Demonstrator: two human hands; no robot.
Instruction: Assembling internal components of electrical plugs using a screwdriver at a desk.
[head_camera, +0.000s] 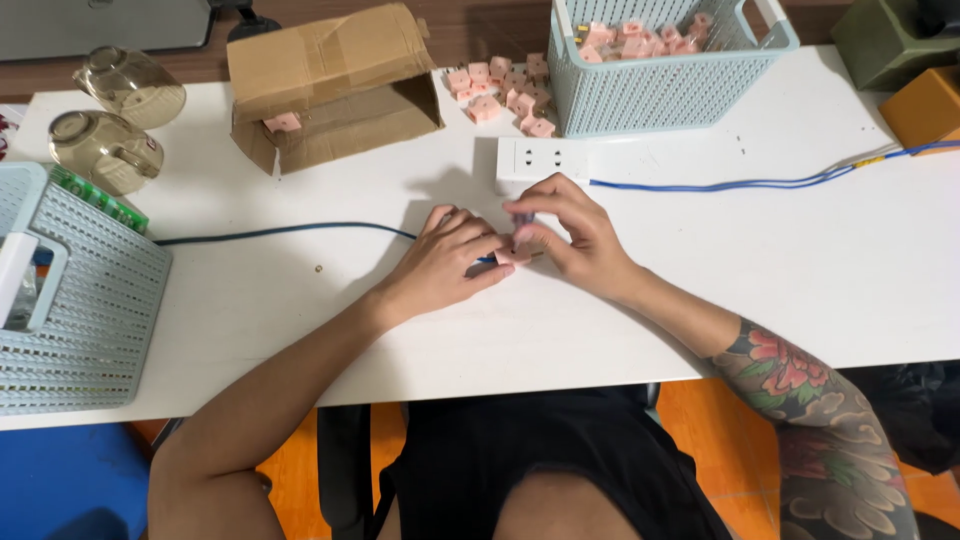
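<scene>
Left hand (450, 262) curled flat on the white surface (780, 260), fingertips closed on a small pink plastic block (512, 256) and the blue wire (290, 231) feeding into it. Right hand (570, 232) pinches the same block from the other side, fingers bent tight. Block at mid-surface, just below the white power strip (540, 160). Looks light, rigid, hard-edged, probably a bit slick: best pinched on the flat faces. Wire is thin and limp, so hold it close to the block. More pink blocks (505, 92) lie loose beside the pale blue mesh basket (640, 95); torn cardboard box (330, 85) to the left.
</scene>
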